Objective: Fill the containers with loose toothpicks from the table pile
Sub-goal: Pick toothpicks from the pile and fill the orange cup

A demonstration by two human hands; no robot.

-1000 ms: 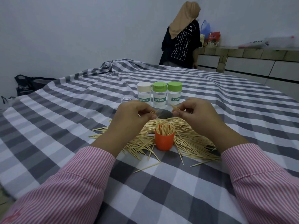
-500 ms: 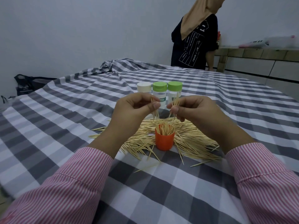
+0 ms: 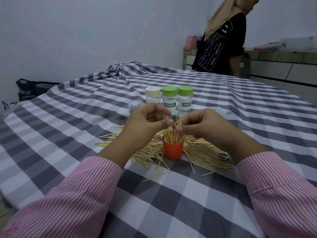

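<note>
Checkered cloth (image 3: 223, 103) under toothpick pile (image 3: 202, 150), orange cup (image 3: 172, 150), bare wall (image 3: 85, 31) behind.

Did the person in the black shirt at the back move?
Yes. The person in the black shirt has stepped to the right: before, they stood above the green-lidded jars; now they are well to the right of them.

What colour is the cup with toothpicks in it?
Orange; the cup shows clearly in the head view.
</note>
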